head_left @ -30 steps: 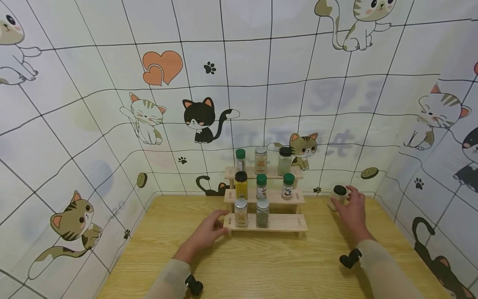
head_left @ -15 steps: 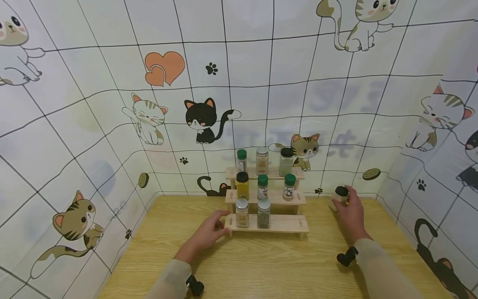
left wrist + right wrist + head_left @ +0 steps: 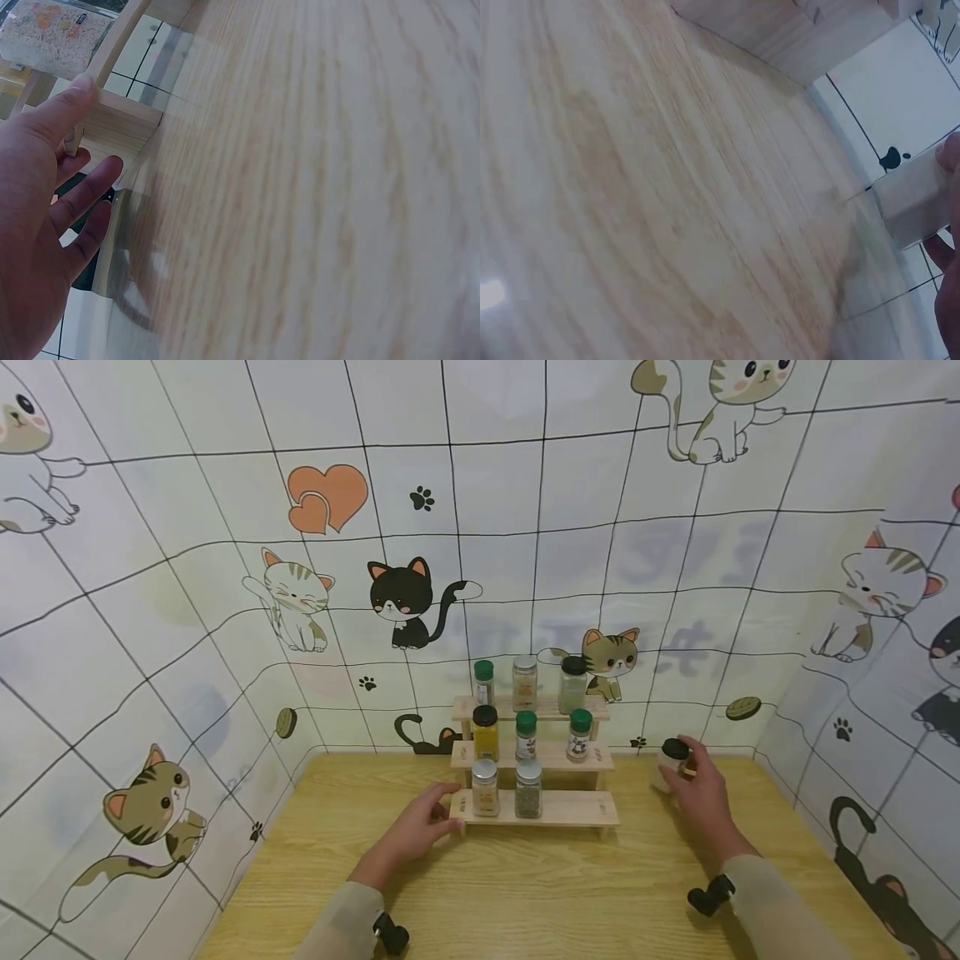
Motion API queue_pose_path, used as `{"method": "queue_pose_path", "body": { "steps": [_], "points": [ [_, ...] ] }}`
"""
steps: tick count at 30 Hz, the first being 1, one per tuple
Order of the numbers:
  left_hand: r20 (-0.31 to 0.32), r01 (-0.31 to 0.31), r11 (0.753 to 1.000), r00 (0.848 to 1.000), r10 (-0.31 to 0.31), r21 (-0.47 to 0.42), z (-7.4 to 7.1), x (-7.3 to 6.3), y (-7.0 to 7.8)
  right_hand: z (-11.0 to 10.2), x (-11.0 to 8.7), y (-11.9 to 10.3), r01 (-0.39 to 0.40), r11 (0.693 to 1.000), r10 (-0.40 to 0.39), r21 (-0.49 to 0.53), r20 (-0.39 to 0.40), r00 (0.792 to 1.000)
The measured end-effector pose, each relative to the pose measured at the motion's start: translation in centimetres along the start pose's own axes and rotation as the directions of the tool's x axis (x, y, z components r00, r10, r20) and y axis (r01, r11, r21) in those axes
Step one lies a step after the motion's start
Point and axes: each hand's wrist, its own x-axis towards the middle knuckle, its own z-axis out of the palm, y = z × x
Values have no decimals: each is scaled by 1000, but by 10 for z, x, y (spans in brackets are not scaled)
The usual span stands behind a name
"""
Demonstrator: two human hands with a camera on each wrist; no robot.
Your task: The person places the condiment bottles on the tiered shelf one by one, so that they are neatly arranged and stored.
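Note:
My right hand grips a jar with a black lid and pale contents, off to the right of the rack. Its base tips toward the camera in the right wrist view, above the tabletop. At the left end of a three-step wooden spice rack is my left hand; in the left wrist view its thumb lies on the end of the lowest step with the index finger beneath. Two silver-lidded spice jars, one pale and one greenish, stand on that step, whose right part is bare.
The middle step carries a black-lidded yellow jar and two green-lidded jars. On the top step are a green-lidded, a silver-lidded and a black-lidded jar. Cat-printed walls enclose the wooden table.
My right hand has brought the black-lidded jar slightly left and nearer to me. The left hand stays at the rack's end, and the rack and its jars keep their places.

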Motion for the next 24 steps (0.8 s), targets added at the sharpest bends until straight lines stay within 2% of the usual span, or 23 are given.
{"method": "queue_pose_path", "body": {
  "steps": [6, 13, 24],
  "points": [
    [1, 16, 1000, 1000, -16, -9, 0, -1, 0, -2, -9, -16, 110, 994, -110, -25, -11, 994],
    [5, 22, 1000, 1000, -22, -6, 0, 0, 0, -5, -21, -33, 170, 985, -169, -21, 15, 985],
    [7, 19, 1000, 1000, -19, -9, -1, -1, 0, -10, -38, -61, 285, 958, -287, 42, 41, 957]
  ]
}}
